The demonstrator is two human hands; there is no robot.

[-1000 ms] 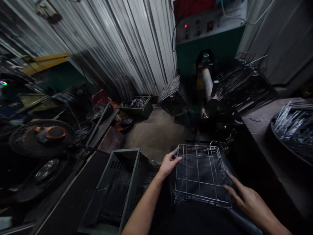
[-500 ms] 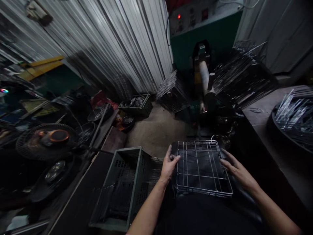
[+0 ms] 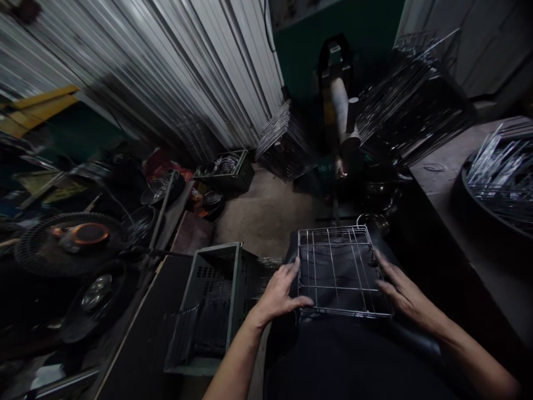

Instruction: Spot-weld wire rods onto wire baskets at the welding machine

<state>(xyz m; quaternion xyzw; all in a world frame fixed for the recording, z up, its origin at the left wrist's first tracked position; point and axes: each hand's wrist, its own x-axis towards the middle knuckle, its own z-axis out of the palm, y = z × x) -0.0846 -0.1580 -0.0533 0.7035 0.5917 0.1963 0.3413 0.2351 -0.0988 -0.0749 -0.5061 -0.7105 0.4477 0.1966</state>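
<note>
A shallow rectangular wire rack (image 3: 333,288) of thin shiny metal lies level in front of my dark-clothed lap, a dark surface showing through its grid. My left hand (image 3: 281,291) grips its left side, the thumb laid over the near left corner and the fingers along the outer edge. Along the right edge, my right hand (image 3: 402,289) holds the frame between thumb and fingers; its fingertips are partly blurred. Left of my left forearm is a grey-green plastic crate (image 3: 236,294) with dark wire pieces inside.
A welding-type machine (image 3: 341,105) stands ahead, with stacked wire frames (image 3: 285,147) to its left. More wire racks (image 3: 420,105) lean on its right. A round tub (image 3: 466,189) of metal wires sits far right. On the left is a fan (image 3: 70,239). Corrugated metal wall (image 3: 166,55) rises behind.
My left hand has slid nearer along the rack's left side, its thumb now at the near corner. The right hand stays on the right edge. The view has tilted down slightly.
</note>
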